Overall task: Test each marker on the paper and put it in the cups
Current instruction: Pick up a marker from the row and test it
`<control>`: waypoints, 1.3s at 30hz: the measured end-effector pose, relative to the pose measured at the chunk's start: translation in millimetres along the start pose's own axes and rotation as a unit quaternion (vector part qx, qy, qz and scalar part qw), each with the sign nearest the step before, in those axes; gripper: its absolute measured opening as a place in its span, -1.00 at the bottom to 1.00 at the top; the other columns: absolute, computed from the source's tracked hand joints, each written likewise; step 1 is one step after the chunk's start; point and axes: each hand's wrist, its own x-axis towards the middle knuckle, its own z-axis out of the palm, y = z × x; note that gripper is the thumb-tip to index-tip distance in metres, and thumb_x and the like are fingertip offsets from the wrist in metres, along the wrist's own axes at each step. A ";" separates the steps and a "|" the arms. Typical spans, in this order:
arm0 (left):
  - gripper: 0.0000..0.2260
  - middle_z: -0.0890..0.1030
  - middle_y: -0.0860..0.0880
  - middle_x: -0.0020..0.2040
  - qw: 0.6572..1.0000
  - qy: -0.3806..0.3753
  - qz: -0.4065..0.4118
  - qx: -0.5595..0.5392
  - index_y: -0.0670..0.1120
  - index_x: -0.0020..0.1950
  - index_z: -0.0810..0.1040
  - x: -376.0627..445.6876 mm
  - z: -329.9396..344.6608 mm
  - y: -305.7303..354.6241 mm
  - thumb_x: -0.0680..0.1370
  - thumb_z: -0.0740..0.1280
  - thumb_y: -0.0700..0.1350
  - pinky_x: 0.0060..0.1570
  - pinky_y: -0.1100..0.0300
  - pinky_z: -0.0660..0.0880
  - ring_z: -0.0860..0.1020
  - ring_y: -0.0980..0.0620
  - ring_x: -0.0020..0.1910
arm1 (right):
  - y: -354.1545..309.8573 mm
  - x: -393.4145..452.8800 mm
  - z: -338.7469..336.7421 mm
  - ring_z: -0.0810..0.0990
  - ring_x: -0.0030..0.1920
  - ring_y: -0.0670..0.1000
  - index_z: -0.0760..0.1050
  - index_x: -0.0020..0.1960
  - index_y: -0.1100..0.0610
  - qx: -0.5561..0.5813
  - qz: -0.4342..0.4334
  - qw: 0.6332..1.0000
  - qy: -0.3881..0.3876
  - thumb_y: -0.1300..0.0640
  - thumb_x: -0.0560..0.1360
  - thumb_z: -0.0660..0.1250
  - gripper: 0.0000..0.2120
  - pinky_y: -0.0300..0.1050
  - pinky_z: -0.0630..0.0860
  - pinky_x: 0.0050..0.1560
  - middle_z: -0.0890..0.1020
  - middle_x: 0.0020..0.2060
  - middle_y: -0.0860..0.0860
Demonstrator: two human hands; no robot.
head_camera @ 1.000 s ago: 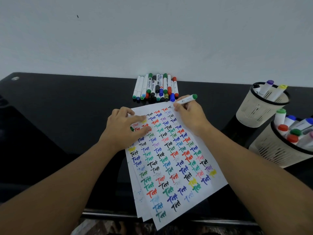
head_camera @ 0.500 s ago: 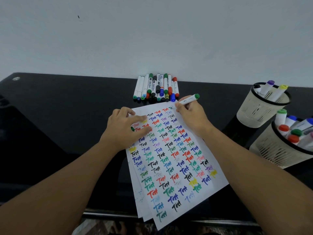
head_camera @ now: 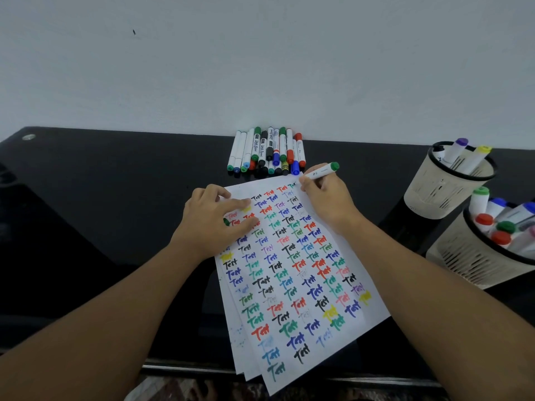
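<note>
Right hand [head_camera: 327, 195] pinches a green-capped marker [head_camera: 320, 171], tip set at the top edge of the paper [head_camera: 292, 270], where a green "Test" appears to be in progress; the tip itself is too small to read. Left hand [head_camera: 214, 221] lies on the sheet's upper left with fingers spread flat, pressing the stack down, and a small dark green piece, probably the pulled cap, shows just under its palm. The page is filled almost edge to edge with coloured "Test" marks, so testing looks well advanced. A row of untested markers [head_camera: 267, 151] lies against the wall, just beyond the paper, so a fair share remains. Two mesh cups stand on the dark surface [head_camera: 101, 198] at right: the far cup [head_camera: 443, 186] holds a purple-capped and a yellow-capped marker plus one dark-ended one, and the near cup [head_camera: 474, 256] holds several more with green, red and blue caps.
</note>
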 end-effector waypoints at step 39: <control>-0.44 0.42 0.07 0.24 0.977 0.070 -0.084 -0.184 0.20 0.46 0.37 -15.5 -35.1 7.0 0.51 0.36 0.33 0.21 0.02 0.44 0.37 0.09 0.25 | -3.7 -16.0 -11.0 0.57 0.27 0.01 0.27 0.58 -0.12 -0.006 -0.084 0.996 -0.018 0.31 0.67 0.21 -0.43 0.07 0.56 0.29 0.59 0.27 -0.03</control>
